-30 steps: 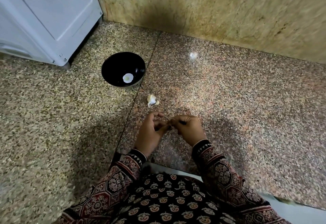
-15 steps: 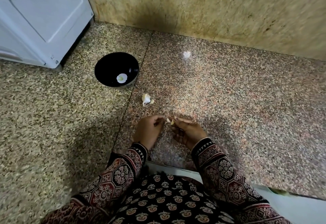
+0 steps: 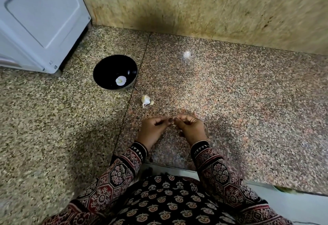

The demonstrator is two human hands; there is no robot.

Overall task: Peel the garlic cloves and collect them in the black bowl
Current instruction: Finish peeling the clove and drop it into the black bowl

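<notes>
A black bowl point(image 3: 115, 72) stands on the speckled stone counter, with one pale peeled clove point(image 3: 120, 80) inside. Just right of and nearer than the bowl lies a small white piece of garlic bulb point(image 3: 146, 100) with its stem. Near the counter's front, my left hand point(image 3: 154, 130) and my right hand point(image 3: 190, 128) meet fingertip to fingertip. Both pinch a small garlic clove point(image 3: 174, 118) between them; only a pale sliver of it shows, the rest is hidden by my fingers.
A white appliance point(image 3: 39, 21) stands at the back left, close behind the bowl. A tan stone wall point(image 3: 213, 8) runs along the back. The counter's front edge point(image 3: 257, 182) lies just before my patterned sleeves.
My hands opened apart half a second ago, showing the clove, and have closed together again over it. The camera view shifted slightly; bowl and garlic piece stayed put.
</notes>
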